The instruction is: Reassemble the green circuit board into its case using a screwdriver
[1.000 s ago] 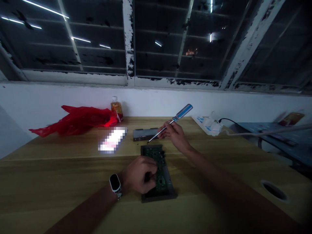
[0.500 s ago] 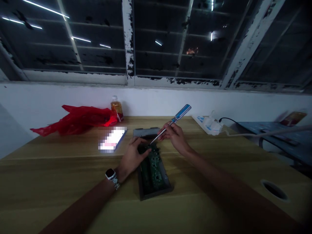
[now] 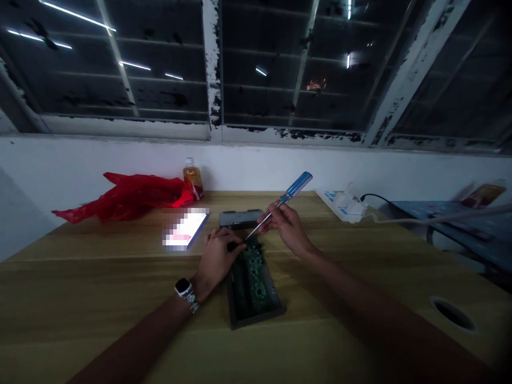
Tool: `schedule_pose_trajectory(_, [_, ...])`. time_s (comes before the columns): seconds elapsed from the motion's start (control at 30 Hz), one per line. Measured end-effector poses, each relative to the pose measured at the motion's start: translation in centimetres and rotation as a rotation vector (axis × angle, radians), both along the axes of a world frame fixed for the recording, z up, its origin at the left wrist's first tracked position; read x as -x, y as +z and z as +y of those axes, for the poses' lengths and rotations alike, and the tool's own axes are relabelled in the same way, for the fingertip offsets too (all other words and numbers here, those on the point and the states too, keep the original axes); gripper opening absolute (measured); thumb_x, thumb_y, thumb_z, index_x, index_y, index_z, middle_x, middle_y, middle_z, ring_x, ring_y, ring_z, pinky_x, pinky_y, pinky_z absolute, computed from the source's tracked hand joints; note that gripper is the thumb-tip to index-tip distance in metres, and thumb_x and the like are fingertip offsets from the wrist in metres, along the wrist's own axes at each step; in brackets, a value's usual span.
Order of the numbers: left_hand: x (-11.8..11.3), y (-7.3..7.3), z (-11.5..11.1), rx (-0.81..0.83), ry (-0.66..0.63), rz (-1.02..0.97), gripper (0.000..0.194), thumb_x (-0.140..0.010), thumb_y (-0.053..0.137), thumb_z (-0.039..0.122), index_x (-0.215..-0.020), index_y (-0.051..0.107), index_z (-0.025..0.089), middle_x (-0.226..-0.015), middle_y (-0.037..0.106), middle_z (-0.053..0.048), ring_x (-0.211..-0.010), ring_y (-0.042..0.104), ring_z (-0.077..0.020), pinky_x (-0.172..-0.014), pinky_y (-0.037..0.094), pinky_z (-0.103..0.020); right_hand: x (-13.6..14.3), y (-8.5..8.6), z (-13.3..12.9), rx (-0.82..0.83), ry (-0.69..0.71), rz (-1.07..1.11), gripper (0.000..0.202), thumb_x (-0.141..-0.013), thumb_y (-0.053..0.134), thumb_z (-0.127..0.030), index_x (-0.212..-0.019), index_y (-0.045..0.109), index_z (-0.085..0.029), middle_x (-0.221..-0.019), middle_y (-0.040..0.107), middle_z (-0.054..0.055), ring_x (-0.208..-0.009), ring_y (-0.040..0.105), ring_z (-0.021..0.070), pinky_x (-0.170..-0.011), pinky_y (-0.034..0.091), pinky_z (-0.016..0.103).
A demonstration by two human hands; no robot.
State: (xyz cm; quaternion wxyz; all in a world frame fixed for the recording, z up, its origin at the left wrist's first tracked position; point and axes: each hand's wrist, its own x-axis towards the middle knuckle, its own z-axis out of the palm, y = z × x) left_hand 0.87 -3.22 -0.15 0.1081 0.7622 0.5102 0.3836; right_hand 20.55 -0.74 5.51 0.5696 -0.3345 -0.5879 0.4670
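Observation:
A screwdriver with a blue handle (image 3: 298,185) slants down to the left, its shaft between the fingers of my right hand (image 3: 286,224). Its tip is at the upper end of a green circuit board (image 3: 256,272), which lies in a dark open casing (image 3: 258,321) on the table. My left hand (image 3: 220,253), with a watch on the wrist, is at the casing's upper left. Its thumb and fingers are drawn together close to the screwdriver tip; what they pinch is too small and dark to tell. A grey part (image 3: 240,217) is behind the hands.
On the wooden table (image 3: 120,288), a lit phone (image 3: 186,229) lies left of the casing. Behind it are a red plastic bag (image 3: 140,197) and a bottle (image 3: 192,178). A white power strip (image 3: 344,205) with a cable is at the back right. A round hole (image 3: 453,313) is at right.
My left thumb and fingers have come closer together near the screwdriver tip. My right hand and the screwdriver have barely moved.

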Motion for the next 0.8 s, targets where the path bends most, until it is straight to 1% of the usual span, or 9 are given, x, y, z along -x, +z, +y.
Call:
schedule_pose_trajectory(0.13, [0.0,0.1,-0.1,0.000,-0.009,0.020,0.003,-0.082,0.073,0.025,-0.082,0.076,0.024,-0.101,0.070,-0.005,-0.103,0.057,-0.0275,-0.091,0.040,-0.046,0.3,-0.2,0.0,-0.030,0.009,-0.039,0.040,-0.084,0.063,-0.058,-0.080,0.050,-0.020,-0.070,0.071,0.001,-0.052,0.067,0.0135,-0.050,0.055,0.026])
schedule_pose_trajectory(0.3, [0.0,0.0,0.0,-0.009,-0.030,-0.012,0.002,-0.081,0.073,0.022,-0.081,0.075,0.023,-0.101,0.070,-0.005,-0.104,0.057,-0.0270,-0.092,0.042,-0.045,0.6,-0.4,0.1,-0.082,0.011,-0.086,0.040,-0.086,0.059,-0.059,-0.081,0.050,-0.021,-0.071,0.070,0.000,-0.051,0.066,0.0129,-0.049,0.055,0.025])
schedule_pose_trajectory(0.43, [0.0,-0.1,0.1,-0.006,-0.042,-0.028,0.002,-0.081,0.073,0.022,-0.082,0.075,0.022,-0.101,0.070,-0.006,-0.104,0.057,-0.0274,-0.091,0.044,-0.044,0.7,-0.3,0.2,-0.081,0.009,-0.086,0.039,-0.087,0.059,-0.058,-0.080,0.050,-0.021,-0.069,0.070,0.000,-0.050,0.066,0.0126,-0.049,0.055,0.025])
schedule_pose_trajectory(0.63, [-0.2,0.0,0.1,-0.015,-0.065,-0.053,0.003,-0.082,0.071,0.021,-0.080,0.073,0.021,-0.100,0.070,-0.006,-0.102,0.059,-0.0265,-0.088,0.045,-0.042,1.5,-0.4,0.4,-0.110,-0.016,-0.064,0.038,-0.085,0.061,-0.057,-0.080,0.051,-0.021,-0.066,0.066,-0.002,-0.045,0.063,0.0108,-0.044,0.053,0.022])
schedule_pose_trajectory(0.8, [-0.4,0.2,0.1,-0.011,-0.075,-0.120,0.005,-0.082,0.071,0.020,-0.078,0.072,0.020,-0.098,0.070,-0.006,-0.099,0.061,-0.0252,-0.089,0.047,-0.041,2.0,0.3,0.5,-0.138,0.017,-0.107,0.036,-0.087,0.059,-0.056,-0.081,0.052,-0.021,-0.064,0.063,-0.003,-0.045,0.062,0.0109,-0.044,0.054,0.023])
